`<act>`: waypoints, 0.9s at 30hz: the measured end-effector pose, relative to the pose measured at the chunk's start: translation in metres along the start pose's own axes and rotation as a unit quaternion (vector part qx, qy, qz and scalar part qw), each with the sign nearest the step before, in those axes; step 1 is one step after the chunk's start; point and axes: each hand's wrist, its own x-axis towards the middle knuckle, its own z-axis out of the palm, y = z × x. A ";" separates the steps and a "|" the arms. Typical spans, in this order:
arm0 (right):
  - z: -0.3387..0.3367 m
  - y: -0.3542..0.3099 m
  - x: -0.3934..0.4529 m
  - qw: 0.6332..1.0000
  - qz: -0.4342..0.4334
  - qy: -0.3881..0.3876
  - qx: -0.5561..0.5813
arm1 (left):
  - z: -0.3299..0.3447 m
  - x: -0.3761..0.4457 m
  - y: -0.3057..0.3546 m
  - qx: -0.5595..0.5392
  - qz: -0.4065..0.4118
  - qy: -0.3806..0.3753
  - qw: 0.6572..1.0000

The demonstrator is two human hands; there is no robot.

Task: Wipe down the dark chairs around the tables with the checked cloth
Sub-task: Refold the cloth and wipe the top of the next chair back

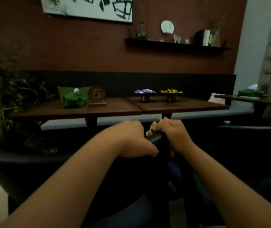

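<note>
Head view, dim and a little smeared. Both forearms reached forward over the curved top edge of a dark chair (156,139) just in front of the person, its back to the near side of the tables (115,106).

Risks as I judged them: the cloth (152,129) was bunched into a small wad, so a stroke from here would likely cover only a narrow strip of the rail and leave the rest untouched. A loose tail of it hung down on the near side of the rail below the right hand, and could snag or slip out of the grip mid-wipe. The chair looked light; a hard push along the rail could slide it into the table, where two small dishes of wrapped sweets (157,92) stood on the far right half.

Hands. The left hand (131,139) was curled over the chair's top edge, thumb tucked toward the near side, apparently bracing the chair; it held no cloth that I could see. The right hand (174,130) was closed in a fist around the checked cloth, pressing it onto the rail just right of the left hand. Whether the two hands touched, I could not tell in that light.

A green wrapped tissue box (73,97) sat far left on the table.
</note>
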 end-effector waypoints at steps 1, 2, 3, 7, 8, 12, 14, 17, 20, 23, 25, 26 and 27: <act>-0.001 -0.004 -0.004 1.000 -0.012 -0.022 -0.006 | -0.001 0.000 0.000 -0.006 0.000 -0.008 1.000; -0.002 -0.008 -0.004 0.999 -0.013 -0.046 -0.013 | -0.003 0.000 0.000 -0.013 0.002 -0.013 1.000; -0.005 -0.009 0.001 0.998 -0.008 -0.067 -0.020 | -0.004 0.001 0.000 -0.018 0.004 -0.018 1.000; -0.013 -0.004 0.030 0.993 0.089 -0.070 -0.044 | -0.003 0.004 -0.002 -0.031 0.008 -0.032 0.999; -0.012 -0.004 0.030 0.992 0.102 -0.063 -0.036 | -0.003 0.004 -0.002 -0.033 0.007 -0.032 0.999; -0.004 -0.014 0.004 0.998 0.035 -0.038 -0.022 | -0.004 0.005 -0.003 -0.047 0.006 -0.038 0.998; -0.001 -0.023 -0.008 0.996 -0.026 -0.074 -0.035 | -0.005 0.007 -0.004 -0.053 0.012 -0.044 0.998; -0.003 -0.026 0.012 0.993 -0.017 -0.100 -0.064 | -0.003 0.006 -0.003 -0.050 0.005 -0.032 0.998; -0.012 -0.017 0.027 0.984 0.084 -0.140 -0.071 | -0.002 0.006 -0.003 -0.048 0.002 -0.037 0.998; -0.016 -0.005 0.025 0.973 0.181 -0.140 -0.026 | -0.002 0.006 -0.005 -0.046 0.000 -0.041 0.998; -0.015 -0.002 0.023 0.976 0.185 -0.115 -0.009 | -0.003 0.007 -0.005 -0.048 0.002 -0.041 0.998; -0.014 -0.002 0.023 0.979 0.177 -0.097 0.000 | -0.004 0.007 -0.006 -0.049 0.003 -0.042 0.998; -0.012 -0.003 0.022 0.983 0.168 -0.079 0.013 | -0.004 0.008 -0.006 -0.050 0.003 -0.042 0.998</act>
